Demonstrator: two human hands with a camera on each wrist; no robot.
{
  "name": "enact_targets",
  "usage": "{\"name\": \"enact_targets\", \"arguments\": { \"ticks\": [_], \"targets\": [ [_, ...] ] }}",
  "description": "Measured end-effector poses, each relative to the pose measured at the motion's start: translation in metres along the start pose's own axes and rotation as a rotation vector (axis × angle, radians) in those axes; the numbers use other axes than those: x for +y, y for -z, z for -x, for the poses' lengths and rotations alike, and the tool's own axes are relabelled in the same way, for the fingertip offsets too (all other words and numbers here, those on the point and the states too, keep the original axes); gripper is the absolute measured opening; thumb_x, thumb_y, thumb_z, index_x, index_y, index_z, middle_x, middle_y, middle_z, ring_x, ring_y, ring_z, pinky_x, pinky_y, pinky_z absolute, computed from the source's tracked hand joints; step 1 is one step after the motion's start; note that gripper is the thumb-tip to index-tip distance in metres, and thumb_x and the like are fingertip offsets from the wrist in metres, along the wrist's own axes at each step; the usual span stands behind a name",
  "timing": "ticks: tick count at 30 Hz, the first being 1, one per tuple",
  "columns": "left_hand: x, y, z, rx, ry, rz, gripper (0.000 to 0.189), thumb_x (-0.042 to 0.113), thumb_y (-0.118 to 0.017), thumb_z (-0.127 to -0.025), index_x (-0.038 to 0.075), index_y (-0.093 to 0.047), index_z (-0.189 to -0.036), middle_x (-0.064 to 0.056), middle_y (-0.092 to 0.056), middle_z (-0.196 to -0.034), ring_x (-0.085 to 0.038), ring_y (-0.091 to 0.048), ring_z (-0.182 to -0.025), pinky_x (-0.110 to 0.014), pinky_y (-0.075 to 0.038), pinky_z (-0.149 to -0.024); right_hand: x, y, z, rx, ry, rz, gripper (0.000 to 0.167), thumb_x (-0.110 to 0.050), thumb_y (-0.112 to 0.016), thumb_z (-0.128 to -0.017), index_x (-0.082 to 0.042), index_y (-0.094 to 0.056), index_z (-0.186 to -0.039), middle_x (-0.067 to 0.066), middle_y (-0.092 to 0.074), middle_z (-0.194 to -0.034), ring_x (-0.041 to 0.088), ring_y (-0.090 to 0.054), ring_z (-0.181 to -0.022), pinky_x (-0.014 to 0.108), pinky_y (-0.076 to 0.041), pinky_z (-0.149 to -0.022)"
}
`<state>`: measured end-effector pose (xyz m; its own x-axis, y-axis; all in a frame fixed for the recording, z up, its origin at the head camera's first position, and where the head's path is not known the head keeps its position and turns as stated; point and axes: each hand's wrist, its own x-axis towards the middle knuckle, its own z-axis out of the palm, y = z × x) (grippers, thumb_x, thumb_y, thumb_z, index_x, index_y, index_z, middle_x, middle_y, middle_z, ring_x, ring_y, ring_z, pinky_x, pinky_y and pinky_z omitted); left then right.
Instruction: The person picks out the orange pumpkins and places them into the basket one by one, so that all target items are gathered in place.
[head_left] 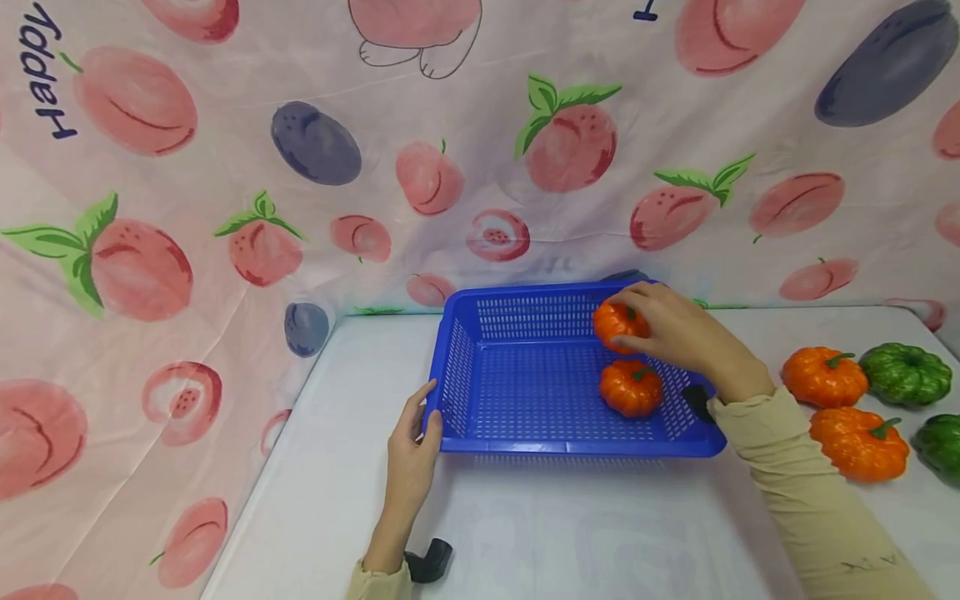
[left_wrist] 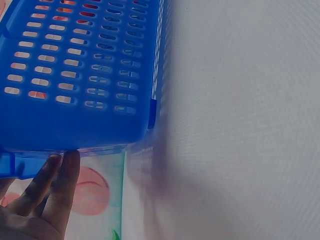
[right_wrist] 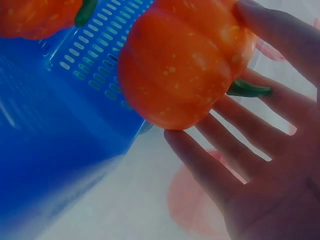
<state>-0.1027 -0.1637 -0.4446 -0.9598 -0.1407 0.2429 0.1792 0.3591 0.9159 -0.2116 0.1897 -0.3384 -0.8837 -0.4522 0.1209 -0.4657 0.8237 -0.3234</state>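
Note:
A blue plastic basket (head_left: 525, 448) with slotted walls stands on the white table. At its left end, my left hand (head_left: 414, 462) holds the rim, thumb by the near corner; in the left wrist view straight fingers (left_wrist: 64, 185) touch the basket's outer wall (left_wrist: 75, 125). Above the back right part of the basket, my right hand (head_left: 671, 329) grips a small orange pumpkin (head_left: 617, 323) with a green stem; its thumb and fingertips press the pumpkin's sides (right_wrist: 180, 65) in the right wrist view. Another orange pumpkin (head_left: 632, 388) sits inside the basket at the right, just nearer than the held one.
Right of the basket, two orange pumpkins (head_left: 823, 377) and two green ones (head_left: 905, 374) lie on the table (head_left: 360, 375), partly beside the right sleeve (head_left: 810, 475). A fruit-printed cloth (head_left: 450, 108) hangs behind and to the left.

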Motion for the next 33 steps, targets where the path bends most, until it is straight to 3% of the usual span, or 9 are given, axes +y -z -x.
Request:
{"name": "enact_targets", "arguments": {
  "ticks": [14,24,33],
  "targets": [
    [0.000,0.000,0.001,-0.002,0.005,0.000,0.042,0.014,-0.052,-0.103,0.023,-0.051,-0.144,-0.016,-0.059,-0.137,-0.030,-0.061,-0.122,-0.049,-0.054,-0.094,0.003,-0.013,-0.009,-0.065,-0.007,-0.014,0.051,-0.027,-0.076,-0.088,0.001,-0.062,-0.128,0.026,-0.057,-0.131,0.045,-0.052,-0.121,0.061,-0.042,-0.103],
    [-0.001,0.000,0.000,-0.002,0.006,-0.004,0.041,0.017,-0.051,-0.104,0.024,-0.051,-0.144,-0.016,-0.056,-0.142,-0.032,-0.058,-0.126,-0.052,-0.052,-0.096,0.005,-0.019,-0.012,-0.056,-0.005,-0.032,0.052,-0.027,-0.076,-0.088,0.003,-0.061,-0.127,0.025,-0.059,-0.128,0.042,-0.053,-0.119,0.059,-0.044,-0.103],
    [-0.001,0.000,0.000,0.000,0.002,0.001,0.041,0.015,-0.052,-0.103,0.023,-0.051,-0.143,-0.016,-0.061,-0.135,-0.029,-0.063,-0.119,-0.047,-0.055,-0.093,0.004,-0.019,-0.014,-0.057,-0.009,-0.031,0.051,-0.026,-0.076,-0.088,0.003,-0.061,-0.128,0.024,-0.059,-0.128,0.042,-0.054,-0.118,0.059,-0.044,-0.102]
  ]
}}
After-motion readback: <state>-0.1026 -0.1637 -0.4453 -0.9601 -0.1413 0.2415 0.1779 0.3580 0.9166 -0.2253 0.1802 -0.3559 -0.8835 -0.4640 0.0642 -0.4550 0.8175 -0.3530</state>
